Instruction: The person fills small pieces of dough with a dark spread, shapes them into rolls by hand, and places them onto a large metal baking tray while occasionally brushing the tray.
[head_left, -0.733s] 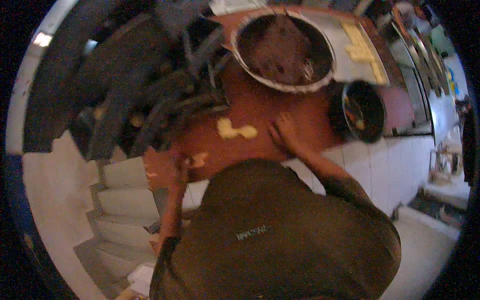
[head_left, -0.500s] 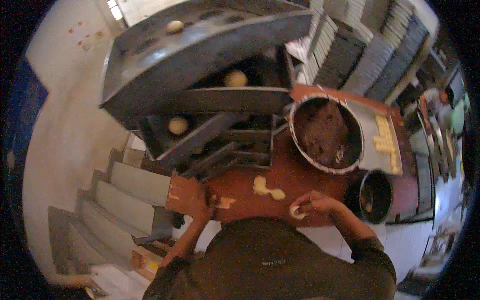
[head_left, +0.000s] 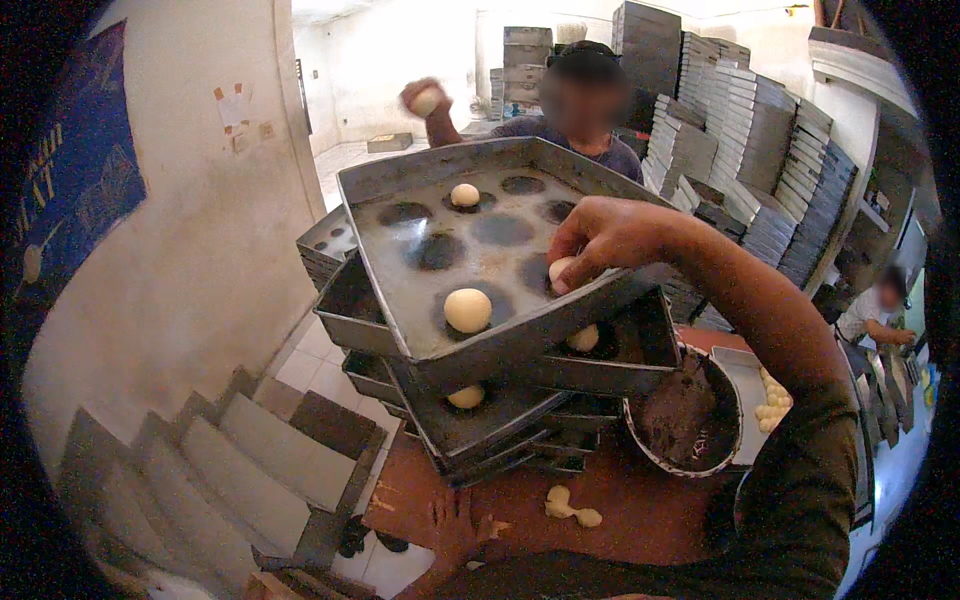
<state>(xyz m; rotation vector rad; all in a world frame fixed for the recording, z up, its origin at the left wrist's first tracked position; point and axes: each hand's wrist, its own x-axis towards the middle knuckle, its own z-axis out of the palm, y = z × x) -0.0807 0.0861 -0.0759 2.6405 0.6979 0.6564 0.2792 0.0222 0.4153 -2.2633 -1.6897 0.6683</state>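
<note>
A worn metal tray [head_left: 380, 260] tops a staggered stack of pans [head_left: 460, 440], with dough balls [head_left: 468, 310] on dark round patches. My right hand [head_left: 610, 240] reaches over that tray's right side, fingers closed on a pale dough ball [head_left: 560, 270] at one of the patches. My left hand [head_left: 452, 525] rests low on the reddish table [head_left: 640, 510], below the pans, with its fingers spread. Right of it lie small pieces of dough [head_left: 572, 508].
A bowl of brown mixture [head_left: 670, 410] and a sheet with dough pieces [head_left: 772, 400] sit right. A co-worker [head_left: 610, 160] behind the stack raises a dough ball [head_left: 425, 100]; another person [head_left: 870, 315] works far right. Steps [head_left: 230, 470] descend left; tray piles [head_left: 750, 140] stand behind.
The view has tilted up to the tray stack. My right hand has risen from the table onto the top tray with a dough ball. My left hand stays low on the table.
</note>
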